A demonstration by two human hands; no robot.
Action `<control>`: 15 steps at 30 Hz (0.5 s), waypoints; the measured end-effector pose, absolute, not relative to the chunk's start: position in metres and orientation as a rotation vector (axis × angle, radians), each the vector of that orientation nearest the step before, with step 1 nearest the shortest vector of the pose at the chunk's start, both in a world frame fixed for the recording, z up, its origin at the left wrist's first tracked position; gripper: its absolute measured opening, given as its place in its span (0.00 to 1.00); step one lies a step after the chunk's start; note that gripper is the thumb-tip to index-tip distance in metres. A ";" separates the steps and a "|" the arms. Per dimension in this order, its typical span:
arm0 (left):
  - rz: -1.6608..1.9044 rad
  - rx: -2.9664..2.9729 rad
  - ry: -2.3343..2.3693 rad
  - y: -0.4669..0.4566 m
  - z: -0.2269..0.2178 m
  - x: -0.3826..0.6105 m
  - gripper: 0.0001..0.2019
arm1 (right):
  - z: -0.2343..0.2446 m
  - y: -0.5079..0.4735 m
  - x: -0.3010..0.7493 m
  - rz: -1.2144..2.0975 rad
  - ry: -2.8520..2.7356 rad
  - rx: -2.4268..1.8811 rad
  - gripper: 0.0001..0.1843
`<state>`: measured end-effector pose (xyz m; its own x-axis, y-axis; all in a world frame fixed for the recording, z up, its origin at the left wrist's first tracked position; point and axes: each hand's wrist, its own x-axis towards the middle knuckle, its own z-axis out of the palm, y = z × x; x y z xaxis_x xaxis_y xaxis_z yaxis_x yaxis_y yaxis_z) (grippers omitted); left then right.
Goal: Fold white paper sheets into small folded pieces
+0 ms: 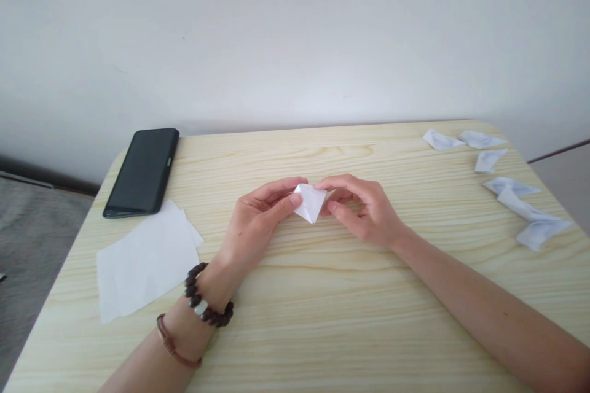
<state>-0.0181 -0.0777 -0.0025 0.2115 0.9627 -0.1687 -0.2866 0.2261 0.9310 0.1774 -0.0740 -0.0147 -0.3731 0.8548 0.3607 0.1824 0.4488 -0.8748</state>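
Over the middle of the table, a small white folded paper [311, 202] is held with a point facing down toward me. My left hand [260, 218] pinches its left side, thumb on the near face and fingers behind. At the upper right edge of the paper, my right hand [362, 206] touches it with the index finger. The right thumb is bent close to its right side, a little apart from the index finger. How the right fingers behind the paper sit is partly hidden.
White paper sheets [147, 264] lie at the left, partly under a black smartphone [142, 172]. Several folded white paper pieces, one a small boat-like shape [441, 139], lie along the right side of the wood-grain table [322, 331]. A white wall [295, 43] stands behind.
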 end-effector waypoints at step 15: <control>0.995 0.953 0.909 -0.078 0.000 -0.019 0.09 | -0.016 -0.070 0.176 0.513 -1.874 -0.906 0.08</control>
